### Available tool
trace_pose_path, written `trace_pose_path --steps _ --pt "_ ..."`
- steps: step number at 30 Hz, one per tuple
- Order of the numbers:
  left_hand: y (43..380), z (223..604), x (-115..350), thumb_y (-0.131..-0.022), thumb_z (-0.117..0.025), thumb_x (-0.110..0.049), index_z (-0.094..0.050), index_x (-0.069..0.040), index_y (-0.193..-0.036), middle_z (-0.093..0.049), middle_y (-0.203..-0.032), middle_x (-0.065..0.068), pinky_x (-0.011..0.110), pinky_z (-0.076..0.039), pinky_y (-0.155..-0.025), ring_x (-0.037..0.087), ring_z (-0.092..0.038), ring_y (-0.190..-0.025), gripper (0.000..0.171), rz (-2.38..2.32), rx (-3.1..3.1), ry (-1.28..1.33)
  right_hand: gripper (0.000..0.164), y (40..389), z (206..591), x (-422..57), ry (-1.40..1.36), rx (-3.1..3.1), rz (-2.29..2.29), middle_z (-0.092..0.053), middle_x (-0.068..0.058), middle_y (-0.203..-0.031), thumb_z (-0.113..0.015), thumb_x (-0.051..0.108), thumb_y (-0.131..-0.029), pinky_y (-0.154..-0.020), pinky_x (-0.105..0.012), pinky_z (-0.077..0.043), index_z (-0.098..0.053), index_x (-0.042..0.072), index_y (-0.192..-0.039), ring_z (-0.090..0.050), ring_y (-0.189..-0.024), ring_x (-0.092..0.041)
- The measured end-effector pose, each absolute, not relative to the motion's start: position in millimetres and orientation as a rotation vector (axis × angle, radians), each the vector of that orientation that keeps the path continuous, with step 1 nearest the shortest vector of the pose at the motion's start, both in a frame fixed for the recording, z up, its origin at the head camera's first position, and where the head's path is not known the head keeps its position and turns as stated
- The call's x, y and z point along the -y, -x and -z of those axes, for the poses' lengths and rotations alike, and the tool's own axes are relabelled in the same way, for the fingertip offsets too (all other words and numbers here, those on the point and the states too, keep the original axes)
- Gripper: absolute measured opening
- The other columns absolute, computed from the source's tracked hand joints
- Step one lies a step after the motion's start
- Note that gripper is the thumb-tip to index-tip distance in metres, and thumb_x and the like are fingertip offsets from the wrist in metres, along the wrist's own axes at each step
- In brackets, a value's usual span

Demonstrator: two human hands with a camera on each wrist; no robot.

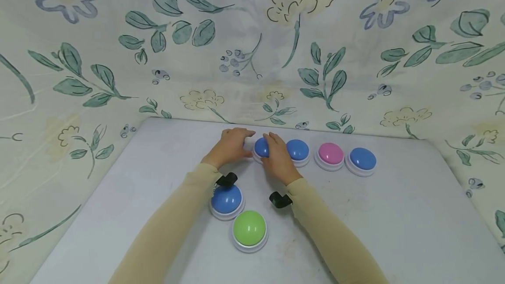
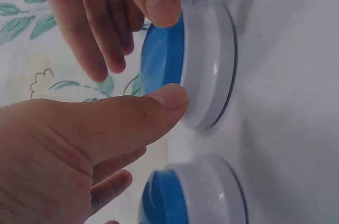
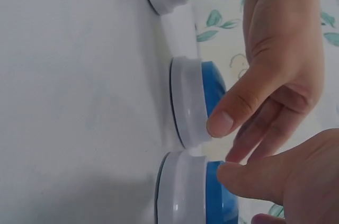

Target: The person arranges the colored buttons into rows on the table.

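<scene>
My left hand (image 1: pixel 232 144) reaches over the left end of a row of round push buttons at the table's back, largely hiding a blue one (image 2: pixel 209 195). Its thumb and fingers are spread apart. Beside it my right hand (image 1: pixel 279 157) lies over the right side of the neighbouring blue button (image 1: pixel 260 147). In the left wrist view, both thumbs overlap this button's side near its dome, while the other right-hand fingers hang loosely above and behind. To its right stands another blue button (image 1: pixel 297 149). Neither hand is curled round a button.
A pink button (image 1: pixel 330 154) and a blue button (image 1: pixel 362 158) continue the row rightward. Nearer me, between my forearms, are a blue button (image 1: pixel 226 199) and a green button (image 1: pixel 249 228). Flowered cloth (image 1: pixel 244 78) hangs behind the white table (image 1: pixel 394 218).
</scene>
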State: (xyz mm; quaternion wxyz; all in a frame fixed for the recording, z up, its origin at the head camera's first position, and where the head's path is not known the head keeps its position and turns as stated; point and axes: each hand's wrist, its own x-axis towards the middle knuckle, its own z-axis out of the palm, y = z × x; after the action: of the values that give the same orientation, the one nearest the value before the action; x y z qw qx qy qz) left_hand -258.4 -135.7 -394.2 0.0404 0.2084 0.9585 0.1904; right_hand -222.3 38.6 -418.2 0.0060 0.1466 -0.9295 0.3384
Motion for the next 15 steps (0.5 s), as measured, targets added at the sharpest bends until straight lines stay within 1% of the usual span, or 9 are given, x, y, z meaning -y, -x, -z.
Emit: trace_pose_path --steps 6,15 --pt "256 390 152 -0.084 -0.083 -0.019 -0.055 -0.004 -0.142 -0.058 -0.141 0.015 0.058 -0.027 -0.113 0.035 -0.047 -0.136 0.066 -0.590 -2.969 -0.620 0.068 223 415 -33 -0.450 2.914 -1.087 -0.030 -0.019 -0.161 -0.069 0.008 -0.094 -0.119 -0.048 -0.029 -0.037 0.004 -0.154 -0.025 -0.149 -0.034" --pt "248 383 170 -0.086 -0.081 -0.020 -0.054 -0.006 -0.144 -0.055 -0.144 0.016 0.058 -0.023 -0.117 0.037 -0.044 -0.138 0.065 -0.627 -2.971 -0.554 0.069 225 410 -25 -0.490 2.916 -1.168 -0.031 -0.016 -0.161 -0.069 0.012 -0.095 -0.120 -0.047 -0.027 -0.035 0.008 -0.155 -0.027 -0.149 -0.033"
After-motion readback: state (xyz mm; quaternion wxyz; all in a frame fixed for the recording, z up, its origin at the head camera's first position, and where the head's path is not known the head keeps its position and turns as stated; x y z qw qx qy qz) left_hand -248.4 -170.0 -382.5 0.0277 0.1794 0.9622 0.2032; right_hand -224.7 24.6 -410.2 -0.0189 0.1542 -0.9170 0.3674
